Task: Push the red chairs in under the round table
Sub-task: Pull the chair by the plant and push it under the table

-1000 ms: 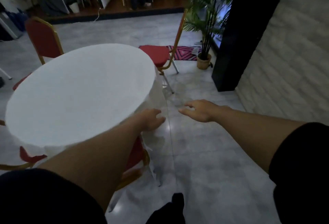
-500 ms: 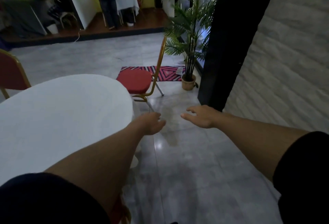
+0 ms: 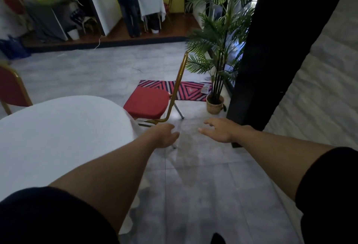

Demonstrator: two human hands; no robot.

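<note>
A round table (image 3: 58, 137) under a white cloth fills the left half of the view. Beyond its far right edge stands a red chair (image 3: 147, 104) with a gold frame, its back seen edge-on and its seat turned toward the table, a gap between them. A second red chair (image 3: 9, 88) shows its back at the far left behind the table. My left hand (image 3: 164, 135) hovers just short of the first chair's frame, fingers loosely curled, holding nothing. My right hand (image 3: 219, 131) is spread open over the floor to the right.
A potted palm (image 3: 215, 50) stands behind the chair beside a black pillar (image 3: 271, 59). A striped red mat (image 3: 186, 92) lies on the grey tiled floor. A person (image 3: 127, 5) stands at a small clothed table on the raised wooden area far back.
The view has lifted and advanced along the table's right side toward the far chair. A near chair under my left arm has dropped out of view. Both hands stayed stretched forward.
</note>
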